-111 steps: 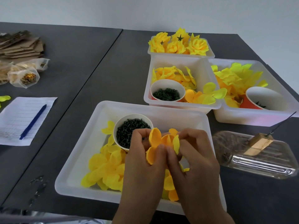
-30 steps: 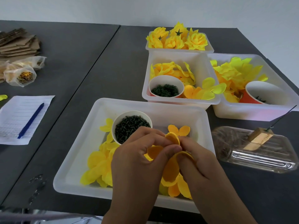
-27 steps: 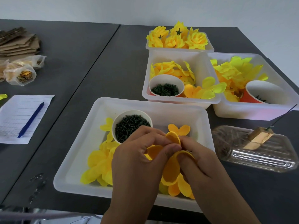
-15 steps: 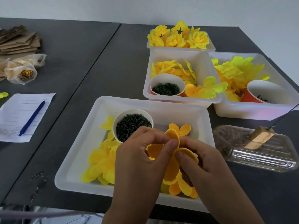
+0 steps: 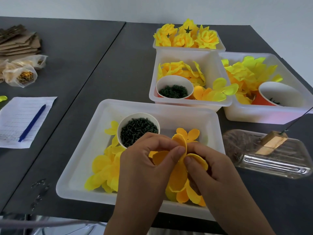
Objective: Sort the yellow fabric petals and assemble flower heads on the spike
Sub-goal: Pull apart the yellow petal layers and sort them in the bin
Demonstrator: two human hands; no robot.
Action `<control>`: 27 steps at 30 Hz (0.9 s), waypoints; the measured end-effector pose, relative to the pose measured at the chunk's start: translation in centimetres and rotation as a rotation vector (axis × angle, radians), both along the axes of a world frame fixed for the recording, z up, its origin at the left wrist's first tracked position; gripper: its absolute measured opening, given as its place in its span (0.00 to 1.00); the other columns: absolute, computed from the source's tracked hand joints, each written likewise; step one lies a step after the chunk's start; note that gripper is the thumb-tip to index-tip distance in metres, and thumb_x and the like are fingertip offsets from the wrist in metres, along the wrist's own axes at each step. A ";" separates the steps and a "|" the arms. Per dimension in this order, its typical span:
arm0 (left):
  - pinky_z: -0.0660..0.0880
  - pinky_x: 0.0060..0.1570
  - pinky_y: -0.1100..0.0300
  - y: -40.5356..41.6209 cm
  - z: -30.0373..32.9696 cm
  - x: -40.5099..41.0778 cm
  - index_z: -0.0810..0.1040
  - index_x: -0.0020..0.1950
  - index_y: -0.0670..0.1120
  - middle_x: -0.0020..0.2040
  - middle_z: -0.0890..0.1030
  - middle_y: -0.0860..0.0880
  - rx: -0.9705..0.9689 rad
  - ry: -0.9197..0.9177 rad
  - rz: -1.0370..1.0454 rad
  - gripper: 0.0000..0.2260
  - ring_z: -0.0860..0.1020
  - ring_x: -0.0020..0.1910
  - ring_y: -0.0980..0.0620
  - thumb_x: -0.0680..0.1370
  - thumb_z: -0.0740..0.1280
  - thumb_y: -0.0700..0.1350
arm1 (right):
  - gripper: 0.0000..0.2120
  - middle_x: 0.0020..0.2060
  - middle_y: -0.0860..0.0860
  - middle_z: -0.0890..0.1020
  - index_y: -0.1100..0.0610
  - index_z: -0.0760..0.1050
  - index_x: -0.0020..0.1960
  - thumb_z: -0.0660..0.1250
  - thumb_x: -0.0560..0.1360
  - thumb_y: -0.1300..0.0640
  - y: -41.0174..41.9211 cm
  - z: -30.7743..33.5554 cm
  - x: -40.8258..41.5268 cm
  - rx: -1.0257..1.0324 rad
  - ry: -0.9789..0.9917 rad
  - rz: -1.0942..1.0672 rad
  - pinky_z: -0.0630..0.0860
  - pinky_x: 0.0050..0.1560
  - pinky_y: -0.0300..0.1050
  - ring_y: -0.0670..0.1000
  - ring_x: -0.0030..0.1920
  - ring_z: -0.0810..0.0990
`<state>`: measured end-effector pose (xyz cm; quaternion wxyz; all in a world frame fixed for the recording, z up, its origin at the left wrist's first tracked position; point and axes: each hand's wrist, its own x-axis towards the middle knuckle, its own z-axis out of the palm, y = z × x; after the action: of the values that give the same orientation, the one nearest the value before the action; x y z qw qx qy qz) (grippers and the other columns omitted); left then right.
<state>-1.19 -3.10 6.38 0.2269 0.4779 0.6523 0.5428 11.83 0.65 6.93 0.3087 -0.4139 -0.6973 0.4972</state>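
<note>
Over the near white tray (image 5: 79,160), my left hand (image 5: 144,168) and my right hand (image 5: 213,170) pinch a stack of orange-yellow fabric petals (image 5: 177,177) between thumbs and fingers. The petal layers fan out between the two hands. Loose yellow petals (image 5: 103,170) lie in the tray's left part, and one orange petal piece (image 5: 189,134) lies behind my hands. A white cup of dark green pegs (image 5: 138,128) stands in the tray. The thin metal spike (image 5: 298,118) rises from a wooden block (image 5: 271,141) to the right.
A clear plastic tray (image 5: 271,165) holds the wooden block. Behind are bins of petals (image 5: 186,73) (image 5: 250,70), each with a cup, and a bin of finished flower heads (image 5: 188,36). A lined sheet with a blue pen (image 5: 32,122), bags and cardboard lie at left.
My hands have dropped lower over the tray and keep working the petal stack, spreading its layers apart. One orange petal piece now lies in the tray behind my hands.
</note>
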 end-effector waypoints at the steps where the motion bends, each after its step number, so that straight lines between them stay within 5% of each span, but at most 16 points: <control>1: 0.74 0.41 0.72 0.0 0.0 0.0 0.82 0.40 0.59 0.44 0.82 0.62 -0.001 0.009 0.013 0.07 0.79 0.48 0.64 0.68 0.68 0.59 | 0.11 0.32 0.45 0.79 0.41 0.77 0.47 0.60 0.71 0.40 0.0 0.0 0.0 -0.021 0.030 -0.015 0.73 0.32 0.36 0.44 0.32 0.77; 4: 0.74 0.43 0.72 0.1 -0.1 0.3 0.81 0.46 0.61 0.47 0.81 0.65 -0.006 0.052 0.058 0.10 0.78 0.51 0.66 0.68 0.67 0.61 | 0.06 0.39 0.43 0.82 0.39 0.74 0.50 0.67 0.73 0.42 0.0 -0.1 -0.1 -0.031 0.087 -0.035 0.78 0.37 0.39 0.45 0.40 0.81; 8: 0.74 0.45 0.74 0.1 -0.3 0.6 0.79 0.50 0.63 0.50 0.79 0.64 -0.004 0.043 0.070 0.09 0.77 0.53 0.66 0.70 0.69 0.58 | 0.14 0.48 0.43 0.81 0.40 0.72 0.54 0.64 0.69 0.41 0.0 -0.8 -0.3 -0.084 0.049 -0.024 0.80 0.48 0.48 0.45 0.49 0.81; 11: 0.73 0.39 0.76 0.1 -0.7 1.0 0.79 0.52 0.59 0.50 0.80 0.62 0.002 0.012 0.081 0.10 0.77 0.53 0.65 0.73 0.72 0.48 | 0.11 0.43 0.46 0.81 0.45 0.72 0.54 0.61 0.74 0.43 -0.3 -0.8 -0.7 -0.121 0.080 0.001 0.79 0.43 0.44 0.46 0.44 0.81; 14: 0.75 0.36 0.72 0.1 -0.9 1.2 0.77 0.51 0.59 0.52 0.78 0.62 -0.031 0.089 0.061 0.08 0.77 0.53 0.64 0.73 0.71 0.53 | 0.06 0.36 0.49 0.79 0.48 0.72 0.53 0.58 0.80 0.51 -0.5 -0.9 -1.0 -0.044 0.040 -0.070 0.77 0.33 0.45 0.47 0.34 0.78; 19: 0.72 0.53 0.67 0.3 -0.7 1.0 0.75 0.47 0.61 0.62 0.70 0.58 0.020 0.317 0.087 0.09 0.69 0.64 0.62 0.70 0.69 0.61 | 0.12 0.36 0.49 0.80 0.51 0.72 0.58 0.54 0.78 0.54 -0.3 -1.0 -0.8 0.111 -0.098 -0.150 0.76 0.36 0.51 0.48 0.36 0.78; 23: 0.70 0.50 0.71 0.4 -0.2 0.9 0.76 0.43 0.58 0.59 0.73 0.58 0.106 0.337 0.088 0.10 0.73 0.61 0.57 0.68 0.70 0.59 | 0.12 0.33 0.49 0.79 0.49 0.70 0.58 0.54 0.77 0.55 -0.6 -0.6 -0.8 0.163 -0.140 -0.098 0.77 0.34 0.51 0.49 0.34 0.79; 27: 0.75 0.47 0.62 0.5 0.1 0.5 0.79 0.42 0.57 0.49 0.79 0.62 0.111 0.321 0.033 0.08 0.78 0.53 0.59 0.70 0.69 0.59 | 0.14 0.31 0.51 0.78 0.45 0.70 0.58 0.52 0.76 0.52 -0.6 -0.4 -0.5 0.177 -0.179 -0.078 0.76 0.31 0.46 0.47 0.32 0.77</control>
<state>-0.65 -2.58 6.44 0.0841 0.5596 0.6567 0.4985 11.29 0.09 6.49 0.2995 -0.4545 -0.7467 0.3823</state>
